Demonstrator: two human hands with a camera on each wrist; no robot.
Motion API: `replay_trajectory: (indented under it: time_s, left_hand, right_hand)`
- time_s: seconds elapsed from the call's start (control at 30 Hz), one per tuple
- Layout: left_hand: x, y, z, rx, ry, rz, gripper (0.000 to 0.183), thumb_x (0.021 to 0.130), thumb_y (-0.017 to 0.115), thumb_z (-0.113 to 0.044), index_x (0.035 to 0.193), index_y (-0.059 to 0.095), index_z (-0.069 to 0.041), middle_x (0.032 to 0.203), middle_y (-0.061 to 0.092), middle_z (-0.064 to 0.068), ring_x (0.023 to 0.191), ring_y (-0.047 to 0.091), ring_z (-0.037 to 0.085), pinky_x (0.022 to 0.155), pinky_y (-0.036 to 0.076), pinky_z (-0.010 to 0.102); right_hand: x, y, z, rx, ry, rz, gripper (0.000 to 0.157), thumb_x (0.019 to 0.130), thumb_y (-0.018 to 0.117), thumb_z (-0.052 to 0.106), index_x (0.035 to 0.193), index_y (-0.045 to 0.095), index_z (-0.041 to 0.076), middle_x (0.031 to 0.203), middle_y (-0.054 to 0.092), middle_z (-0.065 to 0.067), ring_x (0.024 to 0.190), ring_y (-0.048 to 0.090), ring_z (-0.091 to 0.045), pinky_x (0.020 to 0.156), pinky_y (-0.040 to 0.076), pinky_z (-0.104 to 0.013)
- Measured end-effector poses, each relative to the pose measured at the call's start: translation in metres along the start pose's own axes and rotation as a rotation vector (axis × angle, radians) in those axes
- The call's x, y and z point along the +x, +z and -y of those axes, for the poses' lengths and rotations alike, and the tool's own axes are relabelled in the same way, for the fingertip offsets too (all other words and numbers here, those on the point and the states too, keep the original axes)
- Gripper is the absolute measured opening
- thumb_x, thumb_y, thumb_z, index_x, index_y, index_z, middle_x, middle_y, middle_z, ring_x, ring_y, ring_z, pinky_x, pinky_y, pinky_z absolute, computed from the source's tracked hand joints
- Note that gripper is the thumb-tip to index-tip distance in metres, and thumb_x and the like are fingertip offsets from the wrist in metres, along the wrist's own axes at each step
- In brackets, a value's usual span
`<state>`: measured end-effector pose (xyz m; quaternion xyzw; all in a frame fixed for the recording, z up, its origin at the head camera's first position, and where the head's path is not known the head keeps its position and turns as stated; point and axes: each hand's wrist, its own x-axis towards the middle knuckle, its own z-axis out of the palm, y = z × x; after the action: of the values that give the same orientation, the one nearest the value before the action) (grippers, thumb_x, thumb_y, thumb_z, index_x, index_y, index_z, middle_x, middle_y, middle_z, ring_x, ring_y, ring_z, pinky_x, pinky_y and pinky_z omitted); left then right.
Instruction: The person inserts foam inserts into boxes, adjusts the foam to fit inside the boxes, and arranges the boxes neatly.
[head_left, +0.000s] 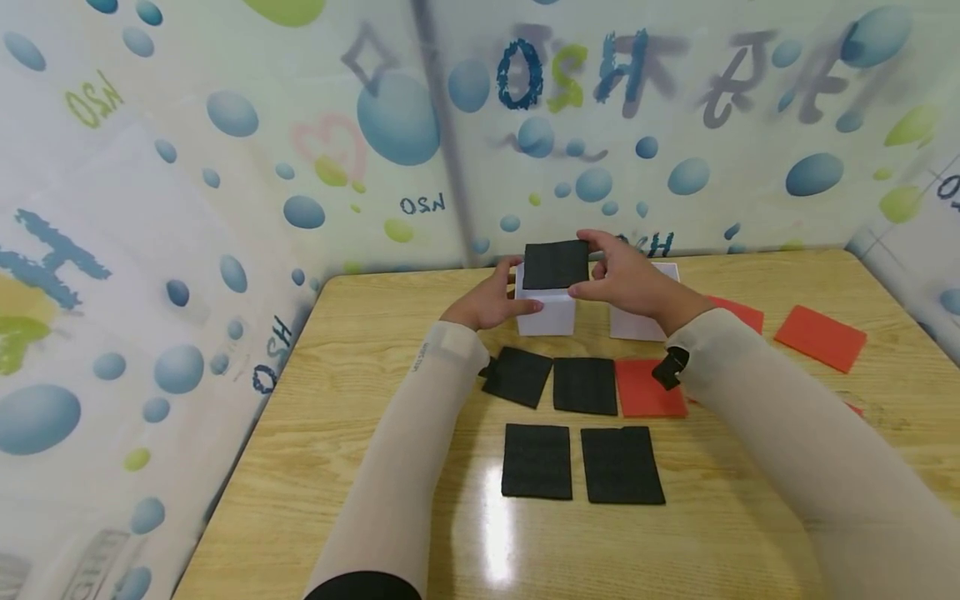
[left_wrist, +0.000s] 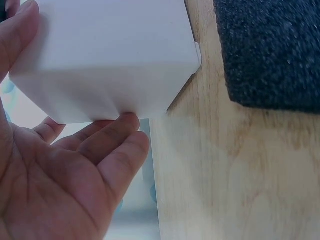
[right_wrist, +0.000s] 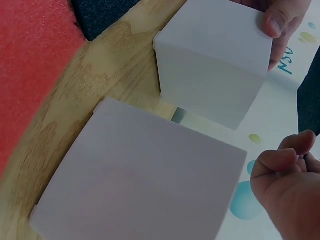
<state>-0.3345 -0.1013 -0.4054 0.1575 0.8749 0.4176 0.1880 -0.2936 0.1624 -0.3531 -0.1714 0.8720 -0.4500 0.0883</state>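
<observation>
Matt, dull black on the black square (head_left: 556, 265) here, and it looks like foam! Close up, another black square (left_wrist: 275, 55) is coarse and grainy, tiny glints peppering its rough face. The red square (right_wrist: 35, 60) has that pebbly, foamy texture too. Now the white box (head_left: 546, 317): smooth, matt, card by the look of it, and the second white box (right_wrist: 140, 175) matches that finish. The bench (head_left: 360, 400) gleams, wood-grained and glossy under a bright streak! Sleeves (head_left: 405, 433) in smooth, matt cloth; the wall covering (head_left: 247, 192), a smooth-looking printed sheet.
</observation>
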Motion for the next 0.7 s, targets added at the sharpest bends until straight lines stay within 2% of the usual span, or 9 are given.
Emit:
replay_trajectory:
  time_s: [0.13, 0.23, 0.33, 0.47, 0.57, 0.7]
  left_hand:
    - [0.001, 0.000, 0.001, -0.009, 0.008, 0.004, 0.101, 0.094, 0.080, -0.041, 0.166, 0.011, -0.022, 0.170, 0.030, 0.014, 0.148, 0.047, 0.035, 0.122, 0.039, 0.049]
    - [0.000, 0.000, 0.001, -0.019, 0.000, 0.007, 0.104, 0.093, 0.081, -0.041, 0.167, 0.010, -0.022, 0.170, 0.030, 0.014, 0.150, 0.045, 0.034, 0.121, 0.040, 0.048]
    - [-0.001, -0.001, 0.000, -0.036, -0.007, 0.014, 0.106, 0.093, 0.081, -0.040, 0.168, 0.008, -0.021, 0.171, 0.028, 0.014, 0.152, 0.043, 0.035, 0.122, 0.039, 0.047]
    - [-0.002, -0.002, 0.000, -0.051, -0.007, 0.019, 0.107, 0.094, 0.081, -0.039, 0.168, 0.006, -0.021, 0.171, 0.026, 0.016, 0.153, 0.040, 0.036, 0.122, 0.039, 0.048]
    - [-0.002, -0.002, -0.001, -0.060, 0.004, 0.019, 0.105, 0.095, 0.081, -0.037, 0.168, 0.007, -0.020, 0.170, 0.027, 0.016, 0.152, 0.042, 0.037, 0.120, 0.042, 0.048]
    - [-0.002, -0.002, -0.001, -0.062, 0.015, 0.023, 0.105, 0.094, 0.081, -0.036, 0.167, 0.008, -0.020, 0.169, 0.029, 0.016, 0.150, 0.044, 0.036, 0.118, 0.044, 0.047]
  right_hand:
    - [0.008, 0.003, 0.000, -0.022, 0.015, 0.019, 0.094, 0.094, 0.079, 0.026, 0.168, 0.022, 0.013, 0.157, 0.042, -0.015, 0.071, 0.048, -0.024, 0.062, 0.043, -0.037]
    - [0.012, 0.005, 0.001, -0.033, 0.030, 0.046, 0.095, 0.095, 0.078, 0.026, 0.168, 0.020, 0.012, 0.158, 0.042, -0.016, 0.078, 0.053, -0.027, 0.065, 0.045, -0.039]
    - [0.016, 0.007, 0.001, -0.056, 0.051, 0.070, 0.096, 0.095, 0.077, 0.026, 0.169, 0.018, 0.010, 0.161, 0.039, -0.018, 0.095, 0.057, -0.031, 0.077, 0.049, -0.043]
    - [0.020, 0.009, 0.000, -0.092, 0.085, 0.081, 0.096, 0.096, 0.076, 0.026, 0.169, 0.017, 0.008, 0.166, 0.033, -0.021, 0.118, 0.057, -0.037, 0.099, 0.050, -0.052]
    - [0.024, 0.013, -0.001, -0.137, 0.097, 0.093, 0.097, 0.095, 0.077, 0.027, 0.169, 0.016, 0.006, 0.168, 0.032, -0.021, 0.136, 0.050, -0.041, 0.114, 0.043, -0.058]
    - [0.027, 0.016, 0.000, -0.211, 0.094, 0.118, 0.099, 0.096, 0.077, 0.028, 0.168, 0.014, 0.003, 0.169, 0.030, -0.023, 0.152, 0.035, -0.041, 0.123, 0.032, -0.059]
